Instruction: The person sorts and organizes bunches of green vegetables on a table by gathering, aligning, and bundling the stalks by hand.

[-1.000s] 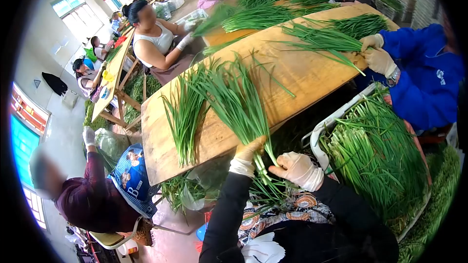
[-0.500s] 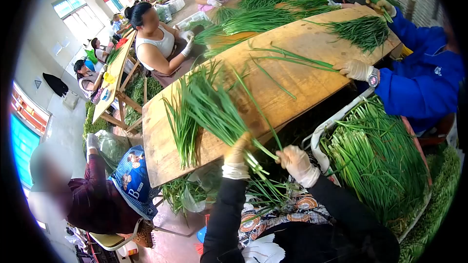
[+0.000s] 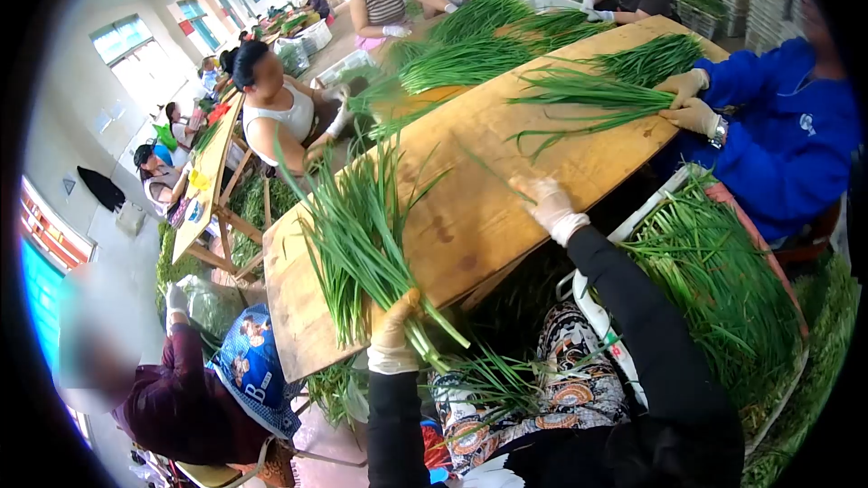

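My left hand (image 3: 395,334), in a pale glove, is closed around the lower stems of a bunch of green chives (image 3: 363,244). The white stem ends stick out below the fist, and the leaves fan up and left over other chives (image 3: 342,312) lying on the wooden table. Out over the middle of the table is my right hand (image 3: 550,206), also gloved and slightly blurred. Its fingertips pinch the near end of a single thin chive blade (image 3: 493,169), which points away to the upper left.
A white crate of chives (image 3: 714,307) stands at my right. Across the wooden table (image 3: 452,235), a co-worker in a blue jacket (image 3: 778,136) holds chives (image 3: 597,99) with both hands. Another person (image 3: 172,370) sits at my left. More chive heaps (image 3: 479,54) lie beyond.
My left hand has moved left and down with its bunch. My right hand has gone from beside the stems forward over the table. The blue-jacketed co-worker now has both hands together on chives.
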Available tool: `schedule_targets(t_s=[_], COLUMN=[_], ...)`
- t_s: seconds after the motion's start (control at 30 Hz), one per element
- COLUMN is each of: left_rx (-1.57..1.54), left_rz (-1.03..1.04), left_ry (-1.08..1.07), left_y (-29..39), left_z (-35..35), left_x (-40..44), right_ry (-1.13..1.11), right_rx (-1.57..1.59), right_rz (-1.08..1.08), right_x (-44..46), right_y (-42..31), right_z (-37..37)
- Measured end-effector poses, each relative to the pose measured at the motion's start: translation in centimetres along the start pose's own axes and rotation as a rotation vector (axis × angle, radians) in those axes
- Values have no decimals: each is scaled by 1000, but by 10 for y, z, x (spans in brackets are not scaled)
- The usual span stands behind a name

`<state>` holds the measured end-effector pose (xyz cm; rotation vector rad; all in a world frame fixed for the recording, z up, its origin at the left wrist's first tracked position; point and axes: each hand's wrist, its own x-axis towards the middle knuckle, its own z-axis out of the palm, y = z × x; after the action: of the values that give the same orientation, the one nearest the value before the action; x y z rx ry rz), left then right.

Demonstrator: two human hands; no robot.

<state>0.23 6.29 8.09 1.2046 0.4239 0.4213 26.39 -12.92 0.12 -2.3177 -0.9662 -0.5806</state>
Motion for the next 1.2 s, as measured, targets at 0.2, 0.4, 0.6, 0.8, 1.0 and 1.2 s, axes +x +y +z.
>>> schedule_targets(t_s=[0.2, 0.4, 0.6, 0.8, 1.0, 1.2], left_rx=[-50, -1, -22, 17, 12, -192], left_rz=[-64, -90, -113, -208, -116, -301], left_ry=[-42, -54, -16, -33, -20, -31], left_y=[-18, -24, -6, -20, -29, -27], left_z=[-19, -18, 16, -14, -20, 7], left_x=[13, 14, -6, -5, 4, 1], right_ry=[-531, -622, -301, -450, -691, -1165], right_rx=[264, 208, -372, -404, 692, 910], right_rz=[-323, 206, 18, -32, -390, -496], right_x=[-53, -1, 67, 79, -52, -139], right_y=[-57, -1, 62, 72, -66, -101], right_z=[-35, -75, -18, 26, -40, -51])
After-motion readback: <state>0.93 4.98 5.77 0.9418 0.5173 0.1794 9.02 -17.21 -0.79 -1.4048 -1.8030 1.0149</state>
